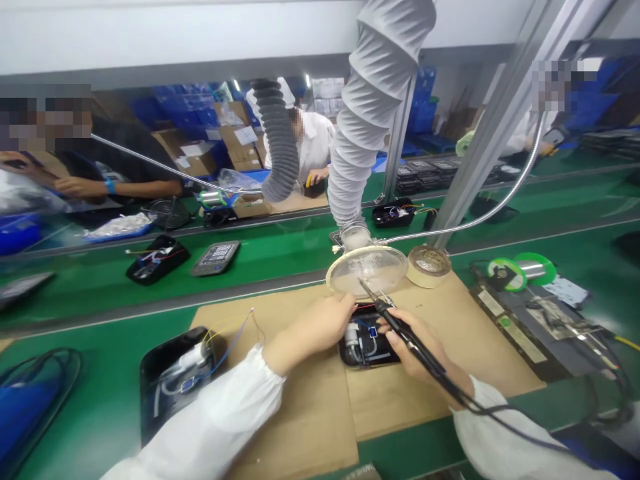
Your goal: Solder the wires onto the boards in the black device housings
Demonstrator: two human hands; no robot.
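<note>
In the head view my right hand (423,347) grips a black soldering iron (407,335), its tip angled up and left by the round clear funnel mouth. My left hand (325,325) is closed at the top left corner of a black plastic housing (350,360); what its fingers pinch is too small to make out. Inside that housing sit a white cylindrical part (353,337), tubing and a small blue-edged part (373,332). Beyond my left forearm lies a second black housing (150,373) with similar parts and loose coloured wires (245,323).
A pleated white extraction duct (370,113) ends above the cardboard sheet (300,427). Beside it lies a tape roll (429,267). Solder wire (534,269) stands at right. Another open housing (157,259) and a display unit (216,258) lie on the green belt. Other people work opposite.
</note>
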